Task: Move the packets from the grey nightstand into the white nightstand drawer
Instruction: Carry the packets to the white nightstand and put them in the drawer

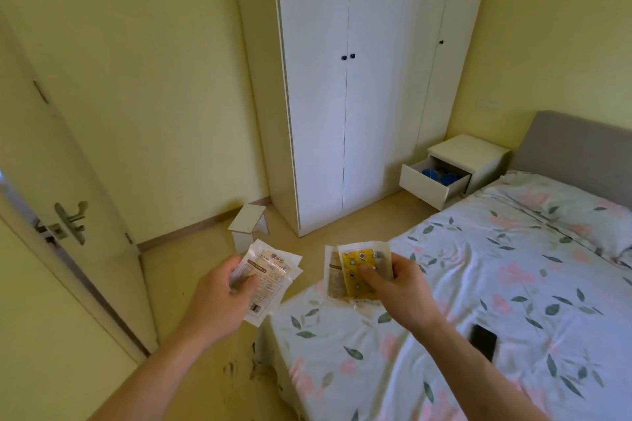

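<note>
Each hand, left hand (219, 297) and right hand (396, 287), clamps a fan of pale plastic packets (265, 278) for carrying toward the open white nightstand drawer (432, 186) at right.

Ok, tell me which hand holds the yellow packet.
The right hand holds the yellow packet; the left hand's packets are white.

Both hands grip packets — left hand (219, 297), right hand (400, 287).
</note>
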`<state>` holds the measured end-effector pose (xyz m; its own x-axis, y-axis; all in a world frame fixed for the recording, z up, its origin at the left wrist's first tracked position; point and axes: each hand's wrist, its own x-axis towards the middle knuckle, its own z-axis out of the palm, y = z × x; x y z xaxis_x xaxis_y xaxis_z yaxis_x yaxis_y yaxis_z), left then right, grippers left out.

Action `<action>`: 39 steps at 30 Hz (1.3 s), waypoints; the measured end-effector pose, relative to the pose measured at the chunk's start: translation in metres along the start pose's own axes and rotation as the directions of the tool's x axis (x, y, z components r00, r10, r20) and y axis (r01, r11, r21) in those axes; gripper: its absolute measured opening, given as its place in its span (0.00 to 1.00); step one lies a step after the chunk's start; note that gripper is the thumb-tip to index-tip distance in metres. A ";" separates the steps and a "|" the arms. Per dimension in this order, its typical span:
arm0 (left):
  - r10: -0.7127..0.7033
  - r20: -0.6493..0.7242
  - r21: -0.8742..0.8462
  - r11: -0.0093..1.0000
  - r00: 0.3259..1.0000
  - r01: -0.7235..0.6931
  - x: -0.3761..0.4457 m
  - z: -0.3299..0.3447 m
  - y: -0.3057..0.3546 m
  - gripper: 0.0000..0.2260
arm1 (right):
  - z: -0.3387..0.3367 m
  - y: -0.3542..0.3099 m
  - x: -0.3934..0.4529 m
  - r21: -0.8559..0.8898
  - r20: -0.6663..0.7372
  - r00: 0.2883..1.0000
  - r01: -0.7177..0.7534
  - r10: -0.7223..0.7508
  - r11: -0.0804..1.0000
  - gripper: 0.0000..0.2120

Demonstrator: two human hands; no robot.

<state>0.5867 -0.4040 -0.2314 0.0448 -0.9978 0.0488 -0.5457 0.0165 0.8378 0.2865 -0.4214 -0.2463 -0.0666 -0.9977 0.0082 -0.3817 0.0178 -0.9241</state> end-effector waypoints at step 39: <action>0.078 0.455 -0.095 0.995 0.887 -0.038 0.734 -0.085 -0.118 0.06 | 0.237 -0.031 0.576 0.287 -0.420 0.824 -0.278 0.381 0.917 0.04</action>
<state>0.7556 -1.1330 -0.2483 -0.3834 -0.9131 -0.1389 -0.4648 0.0608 0.8833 0.4789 -1.0122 -0.3035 -0.5872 -0.7880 -0.1853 -0.0665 0.2751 -0.9591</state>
